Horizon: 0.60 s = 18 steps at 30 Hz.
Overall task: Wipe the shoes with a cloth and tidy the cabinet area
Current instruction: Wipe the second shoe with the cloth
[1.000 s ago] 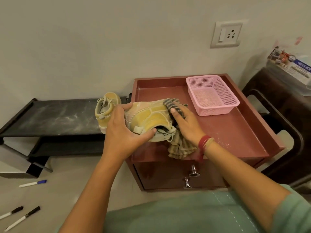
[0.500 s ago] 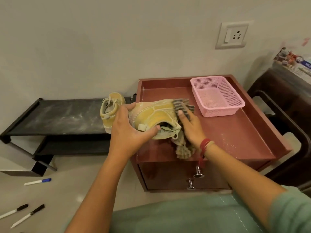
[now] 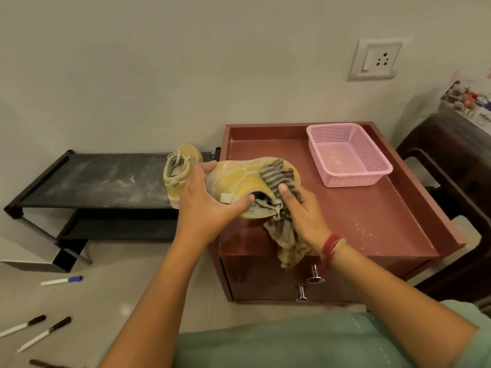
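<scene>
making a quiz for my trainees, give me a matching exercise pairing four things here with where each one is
Things:
1 pink basket
2 striped cloth
3 loose yellow shoe
4 blue-capped marker

Places:
A floor
B black rack
C under the right hand, against the held shoe
D cabinet top

Pairs: 1-D, 2-C, 3-B, 4-A

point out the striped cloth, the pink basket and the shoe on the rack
striped cloth [image 3: 276, 171]: head view, its upper striped fold
pink basket [image 3: 353, 180]: head view, its front wall
shoe on the rack [image 3: 173, 186]: head view, its yellow side
</scene>
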### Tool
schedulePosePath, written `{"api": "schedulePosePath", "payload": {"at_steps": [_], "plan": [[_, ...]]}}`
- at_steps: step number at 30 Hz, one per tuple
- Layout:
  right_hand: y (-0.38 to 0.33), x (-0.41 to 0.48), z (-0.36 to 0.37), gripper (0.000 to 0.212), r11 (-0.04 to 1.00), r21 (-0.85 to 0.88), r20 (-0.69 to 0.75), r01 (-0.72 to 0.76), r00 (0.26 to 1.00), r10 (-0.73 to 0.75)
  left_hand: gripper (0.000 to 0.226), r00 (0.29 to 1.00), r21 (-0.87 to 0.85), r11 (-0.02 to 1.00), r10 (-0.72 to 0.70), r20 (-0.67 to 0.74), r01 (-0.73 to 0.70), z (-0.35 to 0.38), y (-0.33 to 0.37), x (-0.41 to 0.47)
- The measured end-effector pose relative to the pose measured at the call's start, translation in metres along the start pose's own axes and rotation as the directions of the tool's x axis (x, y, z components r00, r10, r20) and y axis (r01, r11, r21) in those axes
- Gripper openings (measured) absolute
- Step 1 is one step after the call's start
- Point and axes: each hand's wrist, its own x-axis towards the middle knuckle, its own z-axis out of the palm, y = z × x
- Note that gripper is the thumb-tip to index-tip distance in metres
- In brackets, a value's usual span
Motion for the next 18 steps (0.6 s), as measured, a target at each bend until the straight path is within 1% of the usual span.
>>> {"api": "schedulePosePath", "payload": {"at_steps": [2,3,5,6,7,8,10,11,12,13,14,15,16,17,18], "plan": [[-0.001,0.005,-0.004,0.026,0.998,0.042,-0.083,-0.045,0.995,0.049,0.084,1.000,-0.001,1.000,0.009,0.002,-0.009,0.000,0.000,-0.002],[-0.004,0.004,-0.003,0.026,0.998,0.058,-0.093,-0.038,0.995,0.043,0.084,1.000,0.003,1.000,0.019,0.001,-0.019,0.001,0.001,-0.002],[-0.009,-0.004,0.002,0.028,0.999,0.034,-0.015,0.014,1.000,-0.014,0.084,0.999,0.007,0.999,0.043,0.000,-0.043,0.001,0.002,-0.002],[-0.007,-0.007,0.004,0.030,1.000,0.012,0.026,0.017,1.000,-0.018,0.083,0.999,0.004,0.999,0.052,0.002,-0.052,0.001,0.002,-0.001],[-0.002,-0.006,0.003,0.030,1.000,-0.006,0.022,-0.007,1.000,0.007,0.083,0.998,0.000,0.998,0.055,0.002,-0.055,0.001,0.002,-0.001],[0.001,-0.001,0.000,0.027,0.998,0.000,-0.024,-0.058,0.998,0.058,0.082,0.999,-0.007,0.999,0.052,0.002,-0.052,0.001,0.002,-0.002],[0.003,0.014,-0.013,0.019,0.983,0.010,-0.175,-0.184,0.967,0.183,0.082,0.999,-0.019,0.999,0.047,0.000,-0.047,0.001,0.004,-0.003],[0.001,0.019,-0.020,0.018,0.979,0.017,-0.239,-0.204,0.950,0.202,0.082,0.999,-0.022,0.998,0.053,0.002,-0.053,0.001,0.004,-0.003],[-0.002,0.021,-0.023,0.020,0.983,0.027,-0.291,-0.183,0.939,0.183,0.082,0.998,-0.021,0.998,0.061,0.005,-0.061,0.001,0.004,-0.002],[-0.007,0.019,-0.022,0.021,0.992,0.037,-0.307,-0.121,0.943,0.127,0.081,0.998,-0.016,0.998,0.067,0.007,-0.067,0.001,0.003,-0.001],[-0.012,0.016,-0.019,0.024,0.999,0.008,-0.276,-0.047,0.960,0.047,0.081,0.998,-0.012,0.998,0.069,0.006,-0.069,0.000,0.002,-0.001],[-0.015,0.014,-0.014,0.029,0.999,-0.046,-0.195,0.013,0.981,-0.021,0.080,0.998,-0.008,0.997,0.071,0.001,-0.071,0.000,0.001,-0.001],[-0.010,0.014,-0.010,0.035,0.994,-0.107,-0.092,0.036,0.995,-0.046,0.080,0.997,-0.006,0.997,0.075,-0.003,-0.075,0.000,0.000,0.000],[-0.001,0.017,-0.007,0.040,0.987,-0.158,-0.016,0.029,0.999,-0.032,0.081,0.997,-0.002,0.997,0.078,-0.007,-0.078,0.000,-0.001,0.000],[0.009,0.021,-0.006,0.044,0.982,-0.187,-0.010,-0.015,1.000,0.014,0.081,0.997,0.000,0.997,0.074,-0.009,-0.074,0.000,-0.002,-0.001]]}}
